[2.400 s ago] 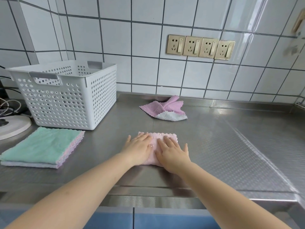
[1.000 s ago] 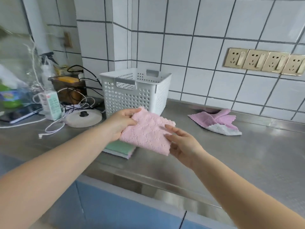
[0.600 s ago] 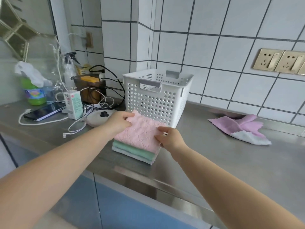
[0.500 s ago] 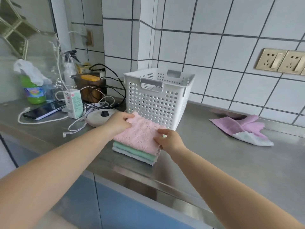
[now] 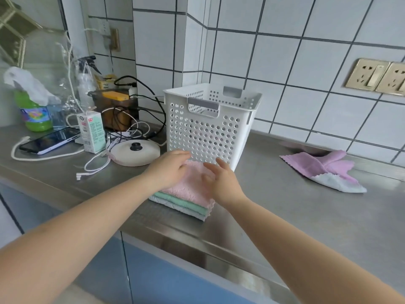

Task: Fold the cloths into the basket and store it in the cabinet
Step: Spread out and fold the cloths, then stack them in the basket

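A folded pink cloth [image 5: 189, 189] lies on top of a stack of folded cloths [image 5: 182, 204] in green and pale colours, on the steel counter just in front of the white perforated basket [image 5: 208, 128]. My left hand [image 5: 169, 170] rests flat on the left part of the pink cloth. My right hand [image 5: 221, 183] hovers over its right edge with fingers spread and holds nothing. An unfolded purple and white cloth [image 5: 324, 170] lies on the counter to the right, near the wall.
Left of the basket stand a round white lid [image 5: 135, 153], tangled cables [image 5: 122, 128], a small carton [image 5: 92, 132], a phone [image 5: 49, 141] and a green bottle [image 5: 35, 115]. Gold wall sockets [image 5: 377, 75] sit at the upper right. Blue cabinet fronts [image 5: 166, 279] run below the counter edge.
The folded pink cloth was lifted from the counter centre, carried left and laid on the stack. Both hands have let go of it; the right hand has lifted off with fingers spread.
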Action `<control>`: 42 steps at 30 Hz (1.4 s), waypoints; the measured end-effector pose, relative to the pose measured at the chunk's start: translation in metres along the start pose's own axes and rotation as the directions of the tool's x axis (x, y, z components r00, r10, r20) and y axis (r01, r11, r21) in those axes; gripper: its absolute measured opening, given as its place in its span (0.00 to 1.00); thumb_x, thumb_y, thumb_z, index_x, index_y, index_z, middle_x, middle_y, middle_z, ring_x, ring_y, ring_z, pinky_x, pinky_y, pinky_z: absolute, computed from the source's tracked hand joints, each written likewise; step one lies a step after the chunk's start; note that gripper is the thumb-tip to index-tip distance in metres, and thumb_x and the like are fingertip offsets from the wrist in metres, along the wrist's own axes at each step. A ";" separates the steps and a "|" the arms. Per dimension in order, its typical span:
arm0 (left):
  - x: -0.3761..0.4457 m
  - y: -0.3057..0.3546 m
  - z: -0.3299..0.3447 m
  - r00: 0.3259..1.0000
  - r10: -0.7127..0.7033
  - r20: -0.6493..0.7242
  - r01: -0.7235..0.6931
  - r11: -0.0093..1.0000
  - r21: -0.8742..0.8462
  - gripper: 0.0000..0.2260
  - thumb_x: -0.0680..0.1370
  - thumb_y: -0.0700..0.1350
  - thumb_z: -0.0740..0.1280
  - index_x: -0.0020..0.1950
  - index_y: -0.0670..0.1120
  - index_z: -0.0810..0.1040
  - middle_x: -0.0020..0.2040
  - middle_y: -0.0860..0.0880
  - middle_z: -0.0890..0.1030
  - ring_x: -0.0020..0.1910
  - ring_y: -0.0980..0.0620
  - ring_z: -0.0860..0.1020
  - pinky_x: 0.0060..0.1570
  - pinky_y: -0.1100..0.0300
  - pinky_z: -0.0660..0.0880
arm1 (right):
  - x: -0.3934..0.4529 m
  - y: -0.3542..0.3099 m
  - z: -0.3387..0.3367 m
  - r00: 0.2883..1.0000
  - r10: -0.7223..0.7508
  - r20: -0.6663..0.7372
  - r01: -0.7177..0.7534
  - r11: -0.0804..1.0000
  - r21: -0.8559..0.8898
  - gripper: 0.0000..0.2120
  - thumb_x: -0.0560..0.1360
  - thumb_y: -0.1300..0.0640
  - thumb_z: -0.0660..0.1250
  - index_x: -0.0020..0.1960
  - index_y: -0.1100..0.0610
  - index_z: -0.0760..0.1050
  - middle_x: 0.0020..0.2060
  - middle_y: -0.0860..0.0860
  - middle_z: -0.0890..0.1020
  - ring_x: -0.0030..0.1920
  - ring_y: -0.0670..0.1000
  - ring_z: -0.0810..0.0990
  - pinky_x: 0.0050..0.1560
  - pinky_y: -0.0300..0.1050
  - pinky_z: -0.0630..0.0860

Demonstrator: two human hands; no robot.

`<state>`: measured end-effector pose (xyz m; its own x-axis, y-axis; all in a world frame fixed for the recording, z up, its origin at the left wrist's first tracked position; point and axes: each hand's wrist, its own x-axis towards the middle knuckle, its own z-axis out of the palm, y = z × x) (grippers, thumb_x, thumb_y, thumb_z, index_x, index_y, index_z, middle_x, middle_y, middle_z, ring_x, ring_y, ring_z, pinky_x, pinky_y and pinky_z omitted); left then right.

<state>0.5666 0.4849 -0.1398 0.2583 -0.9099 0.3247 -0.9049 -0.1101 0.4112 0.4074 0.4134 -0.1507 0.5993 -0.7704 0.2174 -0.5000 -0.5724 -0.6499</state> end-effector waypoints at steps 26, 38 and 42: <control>0.054 0.140 0.075 0.970 0.156 0.186 -0.113 0.968 -0.224 0.11 0.76 0.47 0.66 0.57 0.50 0.79 0.54 0.54 0.82 0.53 0.56 0.78 0.60 0.58 0.72 | -0.036 0.137 -0.128 0.970 0.184 -0.159 -0.207 0.967 -0.145 0.17 0.77 0.49 0.62 0.65 0.50 0.72 0.65 0.51 0.71 0.59 0.51 0.74 0.66 0.50 0.66; 0.148 0.228 0.188 0.941 0.157 0.301 -0.115 0.982 -0.153 0.16 0.77 0.46 0.65 0.65 0.47 0.75 0.65 0.50 0.75 0.63 0.52 0.73 0.61 0.61 0.68 | -0.016 0.258 -0.240 0.900 0.377 -0.217 -0.423 0.877 -0.228 0.18 0.79 0.57 0.56 0.68 0.55 0.70 0.69 0.51 0.70 0.64 0.54 0.72 0.60 0.47 0.70; 0.174 0.242 0.215 0.939 0.208 0.272 -0.189 0.977 -0.095 0.18 0.77 0.45 0.65 0.67 0.48 0.73 0.67 0.48 0.73 0.66 0.49 0.70 0.62 0.60 0.65 | 0.016 0.272 -0.245 0.928 0.344 -0.142 -0.370 0.891 -0.263 0.20 0.77 0.62 0.55 0.67 0.51 0.70 0.65 0.50 0.74 0.62 0.55 0.73 0.59 0.47 0.72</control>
<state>0.3197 0.2140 -0.1671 -0.0378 -0.9866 0.1585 -0.9011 0.1022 0.4213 0.1280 0.1766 -0.1452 0.2956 -0.9518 0.0819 -0.8317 -0.2985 -0.4681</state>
